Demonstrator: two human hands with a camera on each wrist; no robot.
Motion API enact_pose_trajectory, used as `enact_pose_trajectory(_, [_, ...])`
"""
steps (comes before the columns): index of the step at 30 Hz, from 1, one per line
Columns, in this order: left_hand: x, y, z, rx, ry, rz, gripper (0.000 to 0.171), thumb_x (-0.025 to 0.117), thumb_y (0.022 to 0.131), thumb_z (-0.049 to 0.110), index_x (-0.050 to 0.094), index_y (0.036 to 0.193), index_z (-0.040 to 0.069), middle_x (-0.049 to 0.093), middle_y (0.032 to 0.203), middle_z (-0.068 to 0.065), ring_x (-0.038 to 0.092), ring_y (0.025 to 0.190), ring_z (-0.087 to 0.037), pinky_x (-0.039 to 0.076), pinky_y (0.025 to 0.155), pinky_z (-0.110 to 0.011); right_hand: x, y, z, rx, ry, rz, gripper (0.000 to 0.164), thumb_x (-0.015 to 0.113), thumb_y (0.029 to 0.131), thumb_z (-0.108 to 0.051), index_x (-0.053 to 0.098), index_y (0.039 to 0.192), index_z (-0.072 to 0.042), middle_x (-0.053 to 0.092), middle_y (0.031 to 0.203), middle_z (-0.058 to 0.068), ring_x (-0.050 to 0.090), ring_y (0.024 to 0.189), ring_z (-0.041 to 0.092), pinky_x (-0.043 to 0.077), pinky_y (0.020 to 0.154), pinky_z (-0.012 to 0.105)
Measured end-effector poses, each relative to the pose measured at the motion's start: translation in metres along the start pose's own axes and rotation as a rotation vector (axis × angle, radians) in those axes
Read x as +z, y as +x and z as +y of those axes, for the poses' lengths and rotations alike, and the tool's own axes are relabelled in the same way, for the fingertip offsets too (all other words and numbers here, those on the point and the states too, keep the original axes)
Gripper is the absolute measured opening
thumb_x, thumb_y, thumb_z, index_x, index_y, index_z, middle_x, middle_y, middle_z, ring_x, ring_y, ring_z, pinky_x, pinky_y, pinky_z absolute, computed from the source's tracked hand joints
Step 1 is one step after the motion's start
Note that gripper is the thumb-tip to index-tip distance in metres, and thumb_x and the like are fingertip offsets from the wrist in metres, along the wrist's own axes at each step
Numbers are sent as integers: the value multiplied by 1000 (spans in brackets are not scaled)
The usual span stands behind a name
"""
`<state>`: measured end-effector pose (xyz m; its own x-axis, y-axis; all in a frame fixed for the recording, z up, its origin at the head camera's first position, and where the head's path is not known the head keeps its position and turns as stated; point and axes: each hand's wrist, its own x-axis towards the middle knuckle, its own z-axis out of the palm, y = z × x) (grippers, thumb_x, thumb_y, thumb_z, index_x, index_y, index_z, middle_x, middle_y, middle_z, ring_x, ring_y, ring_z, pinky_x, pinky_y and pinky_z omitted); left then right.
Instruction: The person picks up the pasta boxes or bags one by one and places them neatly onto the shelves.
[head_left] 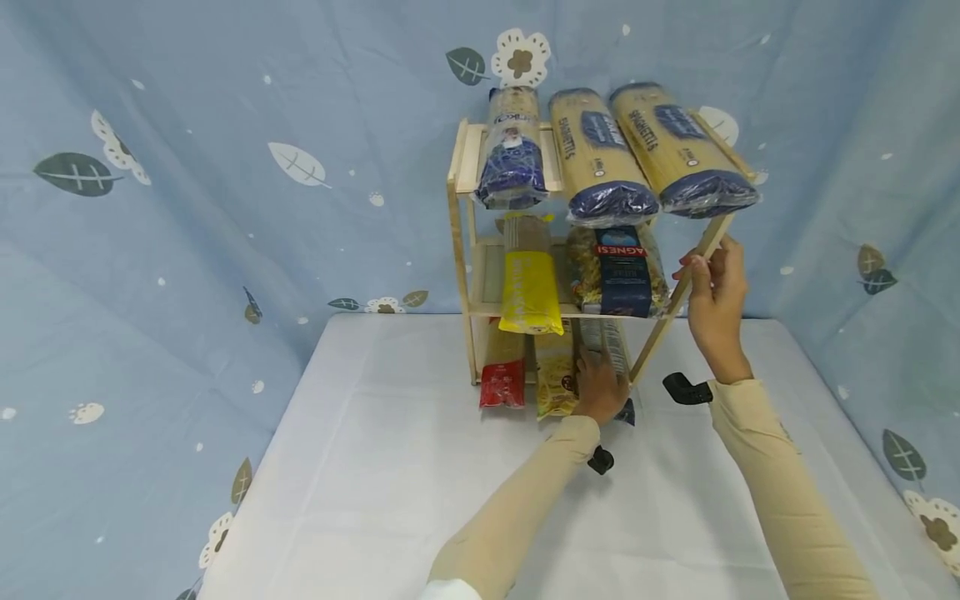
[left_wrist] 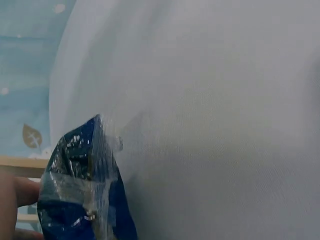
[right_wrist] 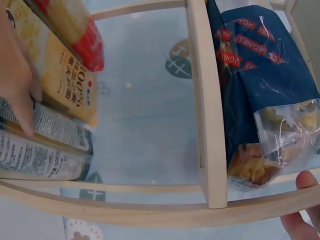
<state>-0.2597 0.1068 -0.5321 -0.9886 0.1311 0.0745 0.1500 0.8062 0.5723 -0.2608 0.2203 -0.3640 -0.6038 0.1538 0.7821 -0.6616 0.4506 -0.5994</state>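
A light wooden rack (head_left: 459, 250) with three levels holds packs of pasta. My left hand (head_left: 600, 390) is at the lowest level and grips a pack with a pale, printed label (head_left: 604, 335) at its right end. That pack's dark blue end (left_wrist: 75, 200) sticks out over the white cloth, the fingers (left_wrist: 25, 192) beside it in the left wrist view. My right hand (head_left: 718, 304) holds the rack's right front post (head_left: 667, 321), its fingertips (right_wrist: 305, 179) on the wood. Close to that hand, a blue-labelled Agnesi pasta bag (right_wrist: 270, 60) lies on the middle level.
Next to the left hand lie a yellow pack (head_left: 555, 375) and a red-ended pack (head_left: 503, 383). A yellow bag (head_left: 531, 287) shares the middle level. Two spaghetti packs (head_left: 600, 154) and a smaller blue-ended pack (head_left: 514, 150) lie on top. A patterned blue curtain (head_left: 225, 167) hangs behind.
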Motion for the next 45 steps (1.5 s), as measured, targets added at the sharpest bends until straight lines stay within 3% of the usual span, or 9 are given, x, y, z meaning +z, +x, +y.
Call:
enact_pose_trajectory(5, [-4,-1,3,13,51,-28,57,57,96,26,38,142,-1,20,147,-28,33,129,-35,43,98,-37,1,1,-14,-17,0,10,32,39,100,1,46,132,-2,54,90,31,55,73,12,44,69,24])
enact_pose_trajectory(12, [-3,4,0,21,257,-86,58,58,95,28,40,140,-3,26,146,-27,36,128,-35,42,100,-34,6,-1,-13,-31,3,5,32,40,101,-2,45,133,-5,55,91,32,56,73,13,44,70,21])
enact_pose_trajectory(18, [-3,15,-3,-50,184,-150,67,57,95,30,28,146,-3,16,150,-27,29,134,-37,37,104,-38,9,1,-13,-51,13,-10,33,41,101,-7,44,134,-4,53,91,33,55,73,16,43,70,23])
enact_pose_trajectory(21, [-5,21,-4,-43,170,-173,66,55,95,30,28,146,-3,16,150,-27,26,135,-38,34,106,-38,9,3,-15,-43,3,-19,33,41,101,-5,44,134,-3,53,92,33,55,73,15,44,70,23])
enact_pose_trajectory(25, [-9,25,-8,50,240,-180,62,53,96,31,33,144,-4,24,148,-26,25,136,-38,30,109,-38,9,5,-15,-46,-10,-25,34,40,101,-4,43,135,-3,54,92,33,56,73,13,44,69,22])
enact_pose_trajectory(29, [-15,21,-16,166,327,-109,52,49,99,29,42,139,-2,29,146,-26,30,133,-39,37,104,-38,9,5,-2,-47,-8,-46,34,41,101,-4,43,135,-5,56,93,30,56,74,14,44,70,23])
enact_pose_trajectory(36, [-42,9,-28,323,123,-74,35,46,100,16,54,131,2,35,142,-26,35,131,-37,37,105,-42,-2,9,-4,21,29,-141,37,39,100,2,39,137,-3,55,98,30,59,80,5,44,69,23])
enact_pose_trajectory(41, [-68,-8,-36,391,155,-87,40,50,99,20,49,137,8,37,143,-18,38,130,-33,40,102,-37,-17,11,12,138,-27,-224,38,45,100,-7,40,137,-11,59,104,19,60,84,-1,46,62,12])
enact_pose_trajectory(45, [-86,-22,-44,442,197,-72,41,54,97,22,52,136,11,41,141,-14,47,124,-28,48,93,-33,-32,4,15,253,-108,-319,41,48,100,-14,39,139,-7,56,115,22,56,85,-9,49,59,10])
